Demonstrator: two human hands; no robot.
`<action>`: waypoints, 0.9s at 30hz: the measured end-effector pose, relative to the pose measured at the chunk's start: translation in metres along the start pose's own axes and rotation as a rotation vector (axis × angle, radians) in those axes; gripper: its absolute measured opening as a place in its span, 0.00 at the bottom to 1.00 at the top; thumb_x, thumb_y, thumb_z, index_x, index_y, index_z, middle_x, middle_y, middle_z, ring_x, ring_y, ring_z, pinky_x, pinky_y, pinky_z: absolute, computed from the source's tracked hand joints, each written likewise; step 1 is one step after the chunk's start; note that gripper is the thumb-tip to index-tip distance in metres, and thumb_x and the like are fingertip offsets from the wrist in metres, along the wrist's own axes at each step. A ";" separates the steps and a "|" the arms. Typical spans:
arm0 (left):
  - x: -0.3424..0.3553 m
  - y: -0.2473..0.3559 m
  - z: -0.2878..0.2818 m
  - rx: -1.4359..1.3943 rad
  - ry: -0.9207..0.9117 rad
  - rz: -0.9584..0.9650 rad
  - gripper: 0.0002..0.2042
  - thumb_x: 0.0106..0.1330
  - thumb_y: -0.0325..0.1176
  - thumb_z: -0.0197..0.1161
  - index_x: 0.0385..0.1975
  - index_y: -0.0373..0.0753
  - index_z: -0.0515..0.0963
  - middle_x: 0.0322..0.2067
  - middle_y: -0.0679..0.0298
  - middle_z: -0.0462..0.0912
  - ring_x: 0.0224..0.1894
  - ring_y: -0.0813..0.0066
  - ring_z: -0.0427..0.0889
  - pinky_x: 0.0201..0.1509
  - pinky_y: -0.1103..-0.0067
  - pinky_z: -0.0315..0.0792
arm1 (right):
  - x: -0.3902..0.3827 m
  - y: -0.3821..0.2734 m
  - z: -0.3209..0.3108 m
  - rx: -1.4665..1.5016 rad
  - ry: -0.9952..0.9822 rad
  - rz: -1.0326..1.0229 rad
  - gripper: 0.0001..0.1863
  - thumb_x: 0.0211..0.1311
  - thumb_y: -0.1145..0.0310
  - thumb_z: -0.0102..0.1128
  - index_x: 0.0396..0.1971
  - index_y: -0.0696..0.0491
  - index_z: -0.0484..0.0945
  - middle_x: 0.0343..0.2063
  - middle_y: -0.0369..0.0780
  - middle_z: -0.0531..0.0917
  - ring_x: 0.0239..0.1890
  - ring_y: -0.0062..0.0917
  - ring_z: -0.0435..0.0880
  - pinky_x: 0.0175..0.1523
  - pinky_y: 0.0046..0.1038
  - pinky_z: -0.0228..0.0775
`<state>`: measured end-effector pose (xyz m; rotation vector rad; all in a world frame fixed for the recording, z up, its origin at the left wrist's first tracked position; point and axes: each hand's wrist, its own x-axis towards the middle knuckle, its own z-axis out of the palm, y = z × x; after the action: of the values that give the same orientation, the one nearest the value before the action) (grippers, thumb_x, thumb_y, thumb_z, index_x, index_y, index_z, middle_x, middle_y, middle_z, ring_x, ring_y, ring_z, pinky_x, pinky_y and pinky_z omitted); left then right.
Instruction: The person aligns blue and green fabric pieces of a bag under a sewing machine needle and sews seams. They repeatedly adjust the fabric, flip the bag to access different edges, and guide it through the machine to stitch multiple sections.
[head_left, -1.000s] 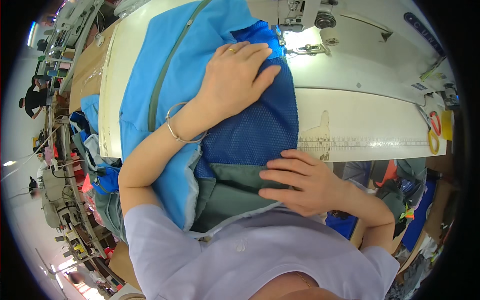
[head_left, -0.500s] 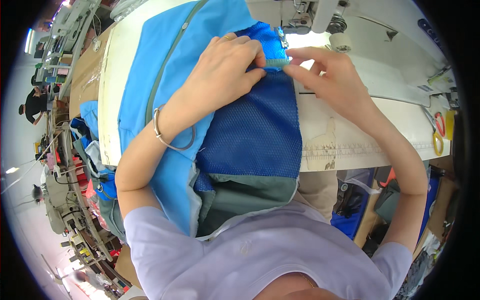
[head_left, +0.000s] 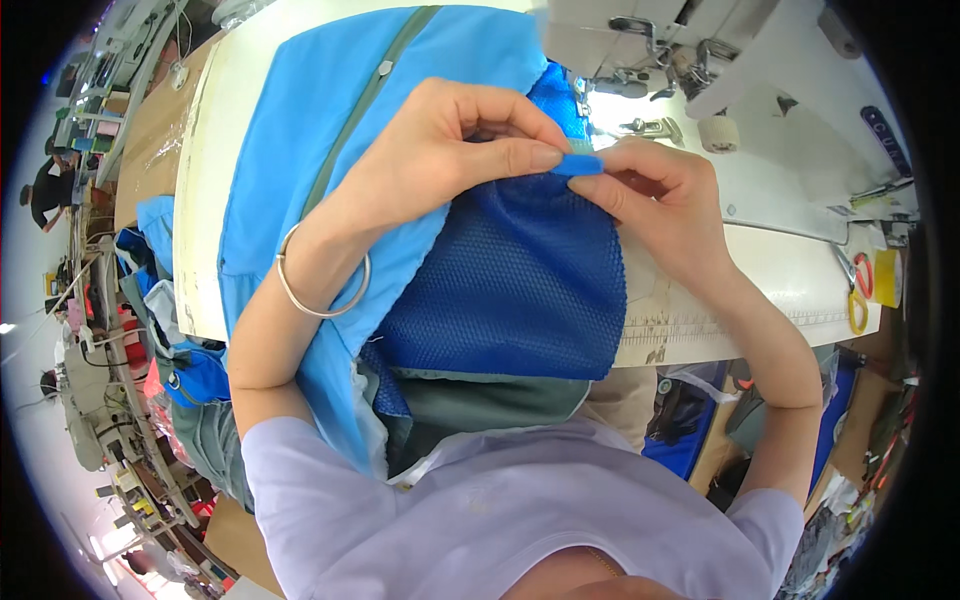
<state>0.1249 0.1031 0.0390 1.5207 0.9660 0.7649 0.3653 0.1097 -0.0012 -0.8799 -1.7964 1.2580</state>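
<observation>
My left hand (head_left: 450, 145) and my right hand (head_left: 665, 200) meet in front of the sewing machine (head_left: 830, 100). Thumb and fingers of each pinch a small bright blue folded fabric edge (head_left: 577, 165), left hand at its left end, right hand at its right. Below it hangs dark blue mesh fabric (head_left: 510, 280), running down over a grey-green fabric panel (head_left: 490, 405) towards my lap. Light blue fabric (head_left: 290, 130) with a grey-green zipper strip (head_left: 365, 100) lies under my left forearm. Part of the mesh reaches back beside the presser foot (head_left: 582, 95).
The white sewing table (head_left: 740, 325) has a printed ruler scale along its front edge. At the right lie scissors (head_left: 858, 310) with red and yellow handles, beside a yellow tape roll (head_left: 887, 278). A pile of fabric pieces (head_left: 210, 430) sits at the left. A person (head_left: 50, 190) is farther off.
Both hands have come nearer to me with the fabric, away from the presser foot. The pinched edge now shows its bright blue side instead of the pale green strip.
</observation>
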 end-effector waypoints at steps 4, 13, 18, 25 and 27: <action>0.003 -0.003 0.003 -0.009 -0.028 -0.041 0.08 0.70 0.30 0.67 0.40 0.31 0.86 0.34 0.69 0.86 0.36 0.87 0.79 0.41 0.86 0.72 | -0.001 0.000 0.001 0.003 0.038 0.021 0.12 0.60 0.73 0.74 0.43 0.55 0.86 0.30 0.33 0.87 0.25 0.12 0.79 0.32 0.16 0.71; 0.002 -0.010 0.011 0.091 -0.054 0.075 0.08 0.70 0.28 0.64 0.40 0.29 0.85 0.32 0.68 0.85 0.35 0.86 0.79 0.40 0.85 0.72 | -0.001 -0.001 0.001 0.106 -0.030 -0.036 0.15 0.58 0.76 0.75 0.45 0.56 0.84 0.34 0.35 0.87 0.33 0.14 0.86 0.40 0.17 0.78; 0.001 -0.011 0.008 0.080 -0.082 0.082 0.09 0.65 0.26 0.67 0.42 0.30 0.85 0.33 0.65 0.86 0.38 0.82 0.81 0.45 0.81 0.74 | -0.004 -0.003 -0.004 0.189 -0.064 0.035 0.10 0.59 0.76 0.75 0.38 0.58 0.82 0.34 0.36 0.87 0.36 0.14 0.87 0.42 0.18 0.79; 0.000 -0.009 0.018 0.575 0.162 0.327 0.12 0.62 0.28 0.71 0.43 0.31 0.85 0.33 0.61 0.87 0.38 0.75 0.84 0.48 0.80 0.76 | 0.000 0.000 -0.007 0.309 0.059 0.140 0.08 0.61 0.76 0.74 0.34 0.59 0.81 0.33 0.38 0.88 0.35 0.15 0.86 0.41 0.16 0.80; -0.002 -0.009 0.021 0.608 0.189 0.279 0.12 0.63 0.29 0.71 0.44 0.31 0.86 0.33 0.62 0.88 0.38 0.77 0.84 0.46 0.80 0.76 | 0.000 0.001 -0.006 0.375 0.076 0.137 0.07 0.61 0.77 0.74 0.33 0.59 0.81 0.32 0.39 0.88 0.34 0.15 0.87 0.41 0.16 0.81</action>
<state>0.1407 0.0927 0.0270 2.1736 1.2113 0.8680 0.3707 0.1125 -0.0005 -0.8315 -1.3969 1.5629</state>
